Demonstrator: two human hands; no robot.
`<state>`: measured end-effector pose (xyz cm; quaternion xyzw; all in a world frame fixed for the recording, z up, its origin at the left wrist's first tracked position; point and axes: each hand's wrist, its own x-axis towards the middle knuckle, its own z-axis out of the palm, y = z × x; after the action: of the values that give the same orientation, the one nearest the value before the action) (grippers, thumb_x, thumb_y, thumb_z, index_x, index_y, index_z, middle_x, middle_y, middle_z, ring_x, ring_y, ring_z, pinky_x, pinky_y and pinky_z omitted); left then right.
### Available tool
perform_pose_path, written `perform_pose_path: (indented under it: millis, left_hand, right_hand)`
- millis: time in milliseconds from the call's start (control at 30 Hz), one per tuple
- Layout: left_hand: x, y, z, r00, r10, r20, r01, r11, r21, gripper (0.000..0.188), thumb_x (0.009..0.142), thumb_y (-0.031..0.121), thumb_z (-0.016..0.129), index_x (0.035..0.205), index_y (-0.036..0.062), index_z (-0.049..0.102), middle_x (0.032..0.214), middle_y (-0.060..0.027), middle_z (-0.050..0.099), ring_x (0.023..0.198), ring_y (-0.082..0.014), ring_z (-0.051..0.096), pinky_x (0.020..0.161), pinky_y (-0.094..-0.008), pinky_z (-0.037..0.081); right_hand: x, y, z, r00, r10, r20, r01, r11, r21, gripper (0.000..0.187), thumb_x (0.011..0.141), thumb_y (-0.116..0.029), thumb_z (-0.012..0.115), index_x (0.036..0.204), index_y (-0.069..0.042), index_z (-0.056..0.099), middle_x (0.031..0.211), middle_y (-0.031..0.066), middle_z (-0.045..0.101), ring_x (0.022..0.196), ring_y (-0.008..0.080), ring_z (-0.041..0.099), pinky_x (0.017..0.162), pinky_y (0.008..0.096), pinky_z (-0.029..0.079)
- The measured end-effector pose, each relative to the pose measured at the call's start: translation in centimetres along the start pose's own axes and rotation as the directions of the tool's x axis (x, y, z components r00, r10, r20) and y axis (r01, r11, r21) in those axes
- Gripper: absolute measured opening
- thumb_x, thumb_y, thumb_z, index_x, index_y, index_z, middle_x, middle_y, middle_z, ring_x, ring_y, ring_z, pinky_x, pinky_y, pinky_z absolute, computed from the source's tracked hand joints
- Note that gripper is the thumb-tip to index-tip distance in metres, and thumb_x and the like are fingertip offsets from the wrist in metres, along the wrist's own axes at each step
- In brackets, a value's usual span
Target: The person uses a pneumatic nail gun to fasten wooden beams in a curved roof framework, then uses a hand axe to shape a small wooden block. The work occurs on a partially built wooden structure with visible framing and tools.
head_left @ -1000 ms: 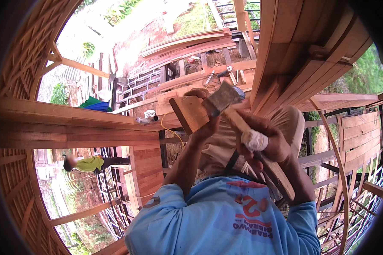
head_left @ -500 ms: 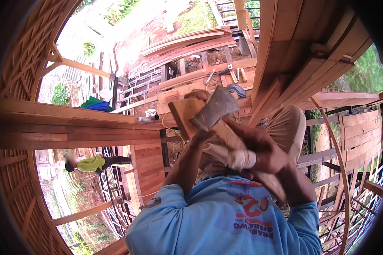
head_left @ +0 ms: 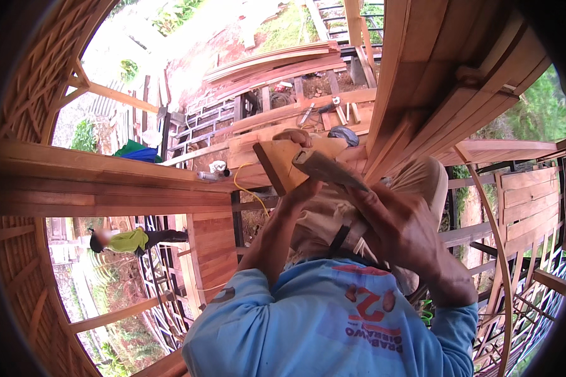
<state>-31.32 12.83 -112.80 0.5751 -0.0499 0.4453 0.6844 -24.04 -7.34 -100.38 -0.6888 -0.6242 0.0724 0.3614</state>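
My right hand (head_left: 393, 217) is closed round a hatchet, its fingers high up near the head. The hatchet head (head_left: 328, 168) shows nearly edge-on, and my hand and forearm mostly hide its handle. A short, thick piece of wood (head_left: 287, 164) with a pale face and a darker side is in the grip of my left hand (head_left: 309, 187). Much of that hand is hidden behind the wood and the hatchet head. Brown, rounded finger-like shapes show over the wood's far edge. The hatchet head overlaps the wood in view; whether they touch, I cannot tell.
Long beams (head_left: 107, 182) run along the left. Stacked planks (head_left: 270, 66) lie ahead, and tall boards (head_left: 415, 75) rise at the right. A yellow cord (head_left: 239, 182) hangs near the wood. A person in a yellow-green top (head_left: 127, 242) stands at lower left.
The hatchet has turned from showing its broad blade face to nearly edge-on. Its cloth-wrapped handle has swung out of sight under my right hand. The wood stays in my left hand.
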Motion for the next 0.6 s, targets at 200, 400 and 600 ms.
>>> perform_pose_path:
  millis: [200,400,600]
  left_hand:
    - [0.1,0.1,-0.1,0.999,-0.032,0.04,0.028,0.995,0.093,0.053,0.079,0.01,0.077,0.12,0.0068,0.043,0.107,-0.0072,0.048,0.101,-0.0167,0.049,0.092,-0.0336,0.046]
    - [-0.6,0.7,-1.6,0.997,-0.03,-0.068,0.046,0.97,0.24,0.052,0.079,0.007,0.073,0.12,0.0061,0.042,0.108,-0.0076,0.047,0.101,-0.017,0.048,0.092,-0.0337,0.045]
    - [-0.8,1.4,-1.3,0.997,-0.069,0.017,0.064,0.971,0.232,0.051,0.078,0.005,0.069,0.121,0.0053,0.041,0.108,-0.008,0.046,0.101,-0.0173,0.048,0.093,-0.0337,0.044]
  right_hand:
    - [0.3,0.0,0.3,1.0,-0.016,-0.02,0.017,0.999,0.035,0.086,0.082,-0.005,0.07,0.159,-0.015,0.033,0.091,0.0136,0.066,0.064,0.0298,0.066,0.054,0.0397,0.056]
    - [-0.2,2.2,1.2,0.974,0.203,0.105,-0.228,0.831,0.508,0.073,0.09,-0.015,0.073,0.151,0.001,0.038,0.111,0.0188,0.069,0.08,0.0302,0.07,0.068,0.0362,0.058]
    - [0.4,3.2,1.3,0.861,0.27,0.431,-0.447,-0.001,0.894,0.076,0.095,-0.023,0.068,0.156,0.002,0.03,0.086,0.0144,0.064,0.061,0.0165,0.064,0.05,0.0284,0.055]
